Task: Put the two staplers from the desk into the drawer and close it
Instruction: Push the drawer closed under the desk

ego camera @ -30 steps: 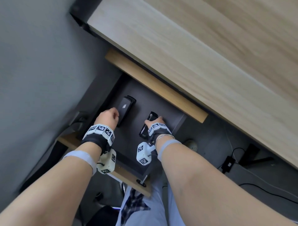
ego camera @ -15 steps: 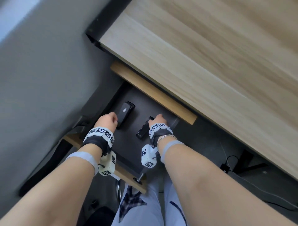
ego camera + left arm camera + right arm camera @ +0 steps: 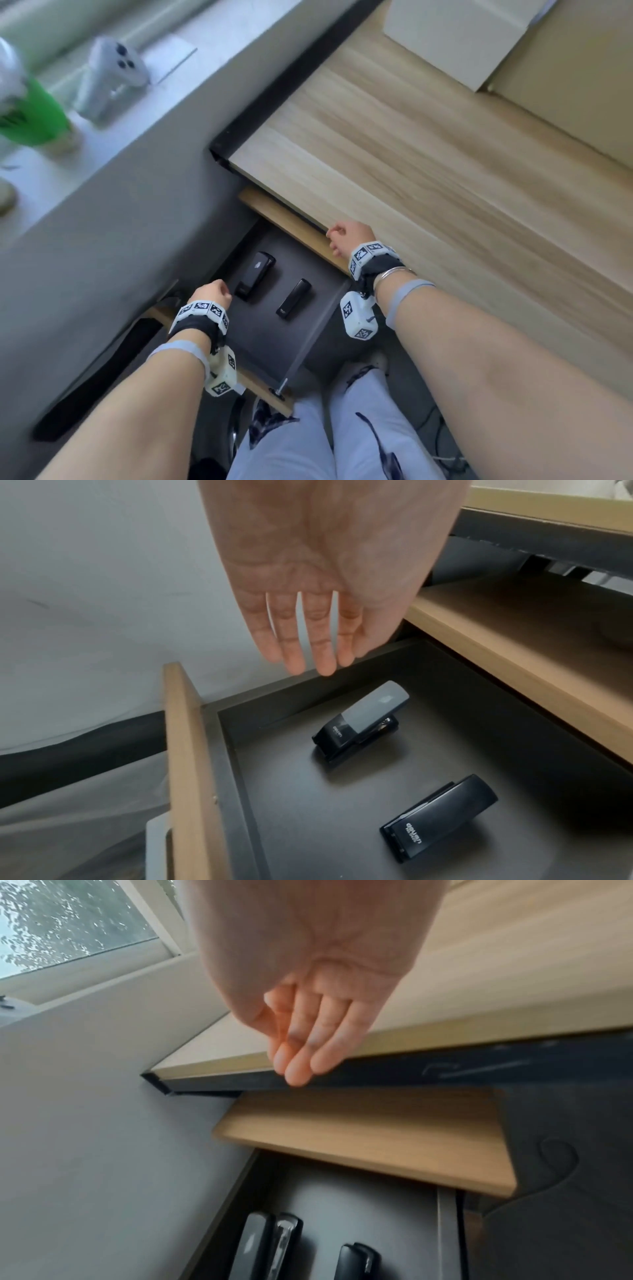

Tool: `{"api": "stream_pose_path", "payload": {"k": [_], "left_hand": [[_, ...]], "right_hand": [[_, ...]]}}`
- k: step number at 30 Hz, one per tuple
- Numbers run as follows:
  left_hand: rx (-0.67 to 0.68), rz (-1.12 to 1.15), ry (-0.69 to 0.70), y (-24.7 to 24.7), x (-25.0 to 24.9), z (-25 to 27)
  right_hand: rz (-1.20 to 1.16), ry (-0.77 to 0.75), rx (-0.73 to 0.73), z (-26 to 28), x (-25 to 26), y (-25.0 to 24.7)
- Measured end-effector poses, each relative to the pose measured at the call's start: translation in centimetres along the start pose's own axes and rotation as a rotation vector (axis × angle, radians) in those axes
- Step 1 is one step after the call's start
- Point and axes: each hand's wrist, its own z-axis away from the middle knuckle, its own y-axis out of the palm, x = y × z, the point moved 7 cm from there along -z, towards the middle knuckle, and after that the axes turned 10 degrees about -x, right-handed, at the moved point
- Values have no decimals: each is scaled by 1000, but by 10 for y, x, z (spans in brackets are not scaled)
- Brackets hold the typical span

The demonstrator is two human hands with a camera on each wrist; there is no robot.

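Note:
Two black staplers lie side by side on the dark floor of the open drawer [image 3: 274, 339]: the left stapler [image 3: 256, 277] [image 3: 359, 721] and the right stapler [image 3: 294, 299] [image 3: 441, 815]. My left hand [image 3: 214, 294] [image 3: 308, 656] hovers over the drawer's left side, just short of the left stapler, fingers straight and holding nothing. My right hand [image 3: 342, 236] [image 3: 298, 1066] is up by the desk's front edge [image 3: 394, 1042], fingers loosely bent and empty. In the right wrist view only the ends of the left stapler [image 3: 267, 1248] and the right stapler [image 3: 358, 1261] show.
The drawer's wooden front [image 3: 260, 387] [image 3: 192, 764] is pulled out over my legs [image 3: 308, 438]. A wooden panel [image 3: 294, 226] sits under the desk top [image 3: 411, 154]. A white box [image 3: 455, 37] stands on the desk. A green bottle [image 3: 30, 116] is on the windowsill.
My right hand let go of the right stapler and rose to the desk edge. My left hand drew back slightly from the left stapler. The head view tilted up.

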Motion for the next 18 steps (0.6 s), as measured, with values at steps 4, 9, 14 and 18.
{"api": "stream_pose_path", "payload": {"k": [4,9,14,18], "left_hand": [[26,-12,-99,7,26,5],[95,-136,-200,31,64,12],[366,-372,-236,54,76,43],[554,-550,-169,67,64,57]], "right_hand": [[167,-46,-260,-20,-18,-49],[350,-100,-486,-42,-51,-69],[420,-76,-606,-50,-62,-53],[450,-84,-679,-50,-61,-51]]}}
